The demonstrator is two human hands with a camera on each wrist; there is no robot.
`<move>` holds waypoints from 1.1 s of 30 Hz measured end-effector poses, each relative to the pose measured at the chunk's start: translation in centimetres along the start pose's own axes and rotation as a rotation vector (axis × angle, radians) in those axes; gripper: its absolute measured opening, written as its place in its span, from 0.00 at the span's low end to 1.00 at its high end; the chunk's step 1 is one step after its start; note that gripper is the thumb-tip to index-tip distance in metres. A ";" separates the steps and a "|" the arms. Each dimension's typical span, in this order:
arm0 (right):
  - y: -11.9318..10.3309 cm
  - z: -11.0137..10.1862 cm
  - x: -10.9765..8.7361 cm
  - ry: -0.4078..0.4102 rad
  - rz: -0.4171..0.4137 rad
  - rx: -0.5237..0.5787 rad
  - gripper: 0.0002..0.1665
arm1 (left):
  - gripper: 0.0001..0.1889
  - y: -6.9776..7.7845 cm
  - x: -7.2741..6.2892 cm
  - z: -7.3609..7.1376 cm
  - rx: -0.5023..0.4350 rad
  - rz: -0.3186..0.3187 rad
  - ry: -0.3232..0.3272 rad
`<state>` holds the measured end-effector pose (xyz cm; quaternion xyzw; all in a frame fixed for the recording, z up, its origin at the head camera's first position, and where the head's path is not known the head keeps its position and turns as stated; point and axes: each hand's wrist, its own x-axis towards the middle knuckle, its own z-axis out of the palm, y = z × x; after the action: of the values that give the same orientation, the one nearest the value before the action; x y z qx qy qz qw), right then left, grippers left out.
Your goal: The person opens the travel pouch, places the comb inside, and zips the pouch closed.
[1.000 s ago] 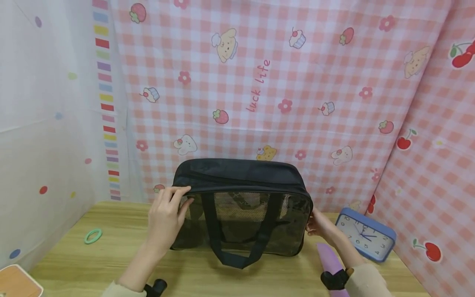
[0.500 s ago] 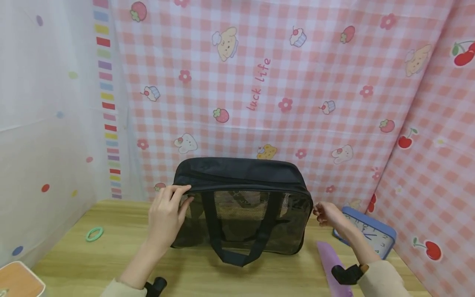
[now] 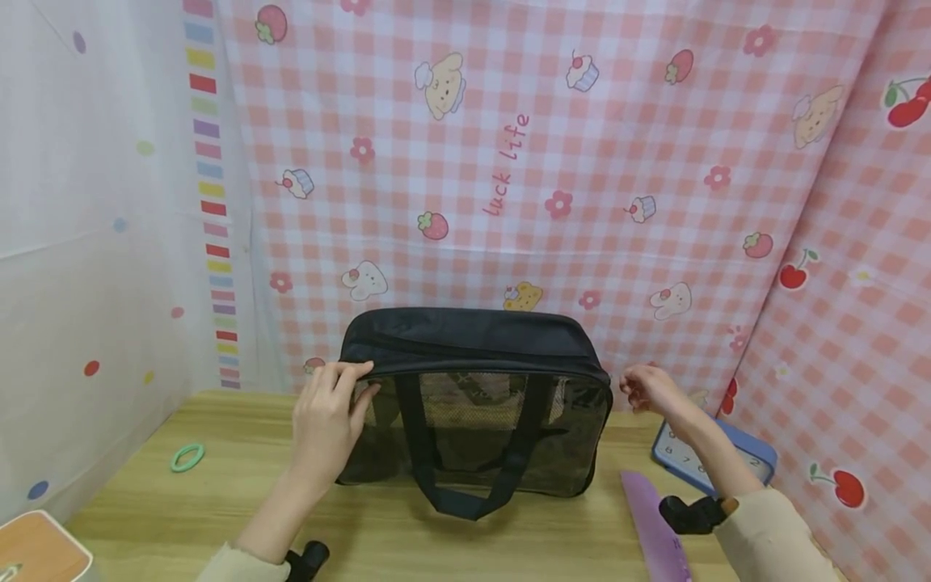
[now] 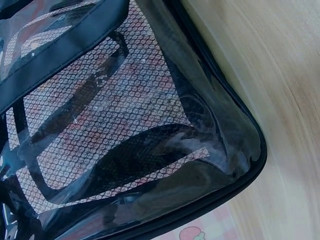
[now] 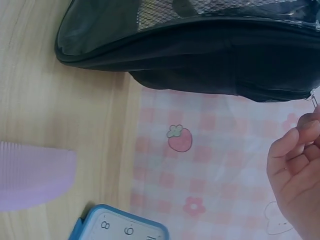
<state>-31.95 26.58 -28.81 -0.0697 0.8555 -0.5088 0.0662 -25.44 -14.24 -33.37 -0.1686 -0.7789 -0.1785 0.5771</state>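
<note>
A black handbag (image 3: 476, 436) with clear, mesh-backed panels stands upright on the wooden table, its strap handle (image 3: 465, 505) hanging down in front. My left hand (image 3: 327, 412) grips the bag's upper left edge, fingers on top and thumb at the front panel. At the bag's upper right corner, my right hand (image 3: 650, 390) is raised with curled fingers. In the right wrist view these fingers pinch a small metal zipper pull (image 5: 313, 97) at the bag's dark side. The left wrist view shows the clear panel (image 4: 125, 110) but no hand.
A blue clock (image 3: 716, 453) lies partly behind my right forearm. Near it is a purple ridged piece (image 5: 37, 175), comb-like. A green ring (image 3: 187, 457) lies at the left, and a wood-topped box (image 3: 44, 550) sits at the front left. Behind the bag hangs a checked curtain (image 3: 465, 145).
My right hand has risen from low beside the bag's right side to its upper right corner, uncovering, then covering, parts of the clock. My left hand and the bag stay in place.
</note>
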 end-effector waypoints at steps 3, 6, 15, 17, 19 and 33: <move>-0.6 -0.1 -0.2 0.025 -0.035 -0.030 0.18 | 0.19 0.1 0.0 0.0 -0.007 -0.005 0.007; -1.2 0.0 -0.3 0.048 -0.079 -0.039 0.18 | 0.19 0.1 0.0 0.1 -0.010 -0.014 0.014; -3.0 0.4 -0.3 0.090 -0.117 -0.028 0.18 | 0.17 0.2 0.2 0.3 -0.030 -0.038 0.019; -3.4 0.5 -0.3 0.083 -0.121 -0.043 0.18 | 0.17 0.2 0.2 0.3 -0.032 -0.041 0.022; -3.9 0.7 -0.2 0.081 -0.132 -0.061 0.18 | 0.17 0.2 0.2 0.3 -0.036 -0.042 0.026; -7.3 2.3 0.7 0.094 -0.194 -0.300 0.20 | 0.17 0.1 0.1 0.4 -0.040 -0.046 0.030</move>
<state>-31.80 20.99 -23.56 -0.1372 0.9133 -0.3819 -0.0346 -25.74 -13.93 -33.42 -0.1595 -0.7700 -0.2100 0.5810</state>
